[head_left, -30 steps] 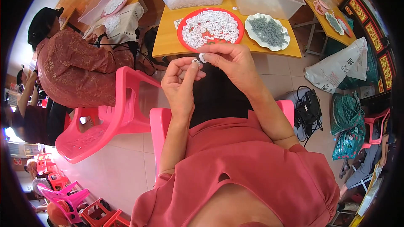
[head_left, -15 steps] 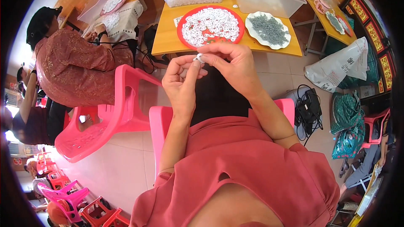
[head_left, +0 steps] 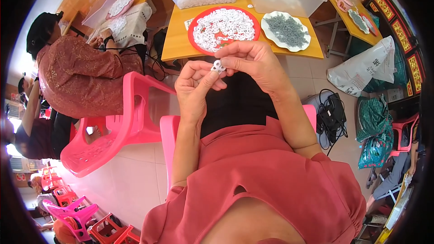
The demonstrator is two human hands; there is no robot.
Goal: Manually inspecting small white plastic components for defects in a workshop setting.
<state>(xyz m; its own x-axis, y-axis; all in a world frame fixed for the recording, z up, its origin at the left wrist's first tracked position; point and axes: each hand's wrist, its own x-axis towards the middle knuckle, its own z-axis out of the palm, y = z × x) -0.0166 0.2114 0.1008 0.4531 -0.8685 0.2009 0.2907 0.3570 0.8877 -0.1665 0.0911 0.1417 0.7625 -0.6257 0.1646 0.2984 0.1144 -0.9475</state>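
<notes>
The white piece (head_left: pixel 218 66) is small, with several dark round openings; fingers hide part of its outline, and whether it is one part or several cannot be determined. It sits between the two hands, short of the near edge of the worktop (head_left: pixel 175 50). The left hand (head_left: pixel 192 88) pinches it between thumb and fingers; the right hand (head_left: pixel 255 65) grips its other side. Dark and red printing shows on a white sack (head_left: pixel 361 70) at right. A red tray (head_left: pixel 190 33) of white parts, partly overlapped by the right hand, adjoins a scalloped plate (head_left: pixel 265 28) bearing grey pieces.
</notes>
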